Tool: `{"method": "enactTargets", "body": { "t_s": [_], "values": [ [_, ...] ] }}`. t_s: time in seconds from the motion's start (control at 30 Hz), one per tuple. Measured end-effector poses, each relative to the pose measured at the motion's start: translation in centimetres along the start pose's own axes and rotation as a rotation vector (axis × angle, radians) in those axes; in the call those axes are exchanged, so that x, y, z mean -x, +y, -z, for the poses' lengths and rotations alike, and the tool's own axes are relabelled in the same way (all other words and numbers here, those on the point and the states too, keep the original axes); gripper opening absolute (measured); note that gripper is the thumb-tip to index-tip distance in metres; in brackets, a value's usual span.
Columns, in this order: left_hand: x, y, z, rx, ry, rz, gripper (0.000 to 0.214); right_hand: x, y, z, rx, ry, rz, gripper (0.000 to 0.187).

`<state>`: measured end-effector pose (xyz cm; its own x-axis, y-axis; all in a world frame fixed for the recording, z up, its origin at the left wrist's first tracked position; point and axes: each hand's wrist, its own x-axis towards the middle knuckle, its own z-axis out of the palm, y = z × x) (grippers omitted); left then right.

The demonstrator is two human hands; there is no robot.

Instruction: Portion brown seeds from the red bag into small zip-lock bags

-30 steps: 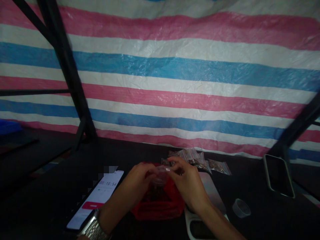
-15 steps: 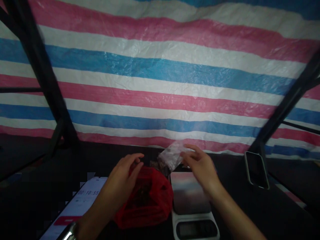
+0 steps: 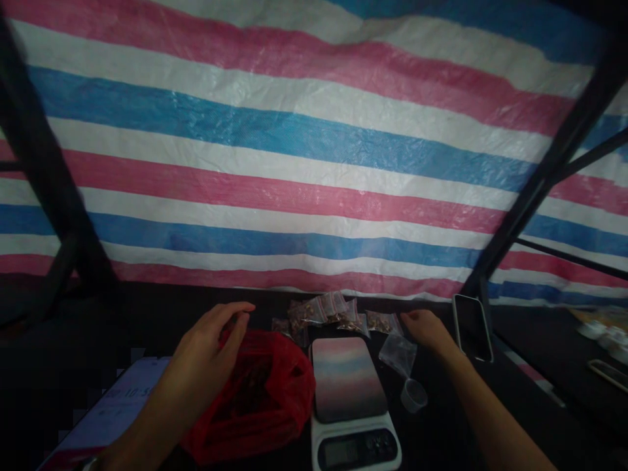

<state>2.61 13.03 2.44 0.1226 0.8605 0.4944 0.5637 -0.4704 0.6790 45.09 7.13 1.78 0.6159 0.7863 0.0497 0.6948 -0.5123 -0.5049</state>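
My left hand (image 3: 212,340) rests with loose, spread fingers on the upper left rim of a red plastic bag (image 3: 265,399) that holds dark small pieces. My right hand (image 3: 428,327) is to the right of a white kitchen scale (image 3: 349,383). Its fingers are curled at the top corner of a small empty clear bag (image 3: 398,353), which hangs tilted just above a small clear cup (image 3: 413,395). A pile of filled small zip bags (image 3: 333,311) lies behind the scale. The scale's plate has nothing on it.
A lit phone (image 3: 112,412) lies at the lower left. A dark phone (image 3: 472,327) leans against a black frame bar (image 3: 534,190) on the right. A striped tarp (image 3: 304,163) closes the back. Small white items (image 3: 606,337) sit at the far right.
Both hands held a small bag over the red bag. The right hand then carried it back to the pile, let it go, and moved right to an empty clear bag. The view swung right.
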Motion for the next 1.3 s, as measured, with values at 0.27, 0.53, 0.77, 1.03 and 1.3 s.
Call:
{"method": "enactTargets", "body": {
  "t_s": [0.27,0.53,0.77,1.03,1.3],
  "values": [
    [0.1,0.3,-0.2,-0.003,-0.026,-0.01,0.04,0.0,-0.2,-1.3,-0.238,-0.2,-0.153,0.037],
    [0.8,2.9,-0.7,0.165,-0.031,-0.003,0.031,2.3,-3.8,1.3,-0.728,-0.059,-0.058,0.03],
    [2.6,8.1,-2.5,0.626,-0.337,0.218,0.036,11.4,-13.6,0.0,-1.051,-0.246,0.271,0.054],
    [2.6,7.0,-2.9,0.752,-0.447,0.259,0.052,15.7,-16.3,-4.0,-1.222,-0.52,0.277,0.051],
    [3.0,5.9,-1.5,0.446,-0.395,0.139,0.031,15.1,-15.8,-4.7,-1.128,-0.287,0.217,0.036]
  ]
}}
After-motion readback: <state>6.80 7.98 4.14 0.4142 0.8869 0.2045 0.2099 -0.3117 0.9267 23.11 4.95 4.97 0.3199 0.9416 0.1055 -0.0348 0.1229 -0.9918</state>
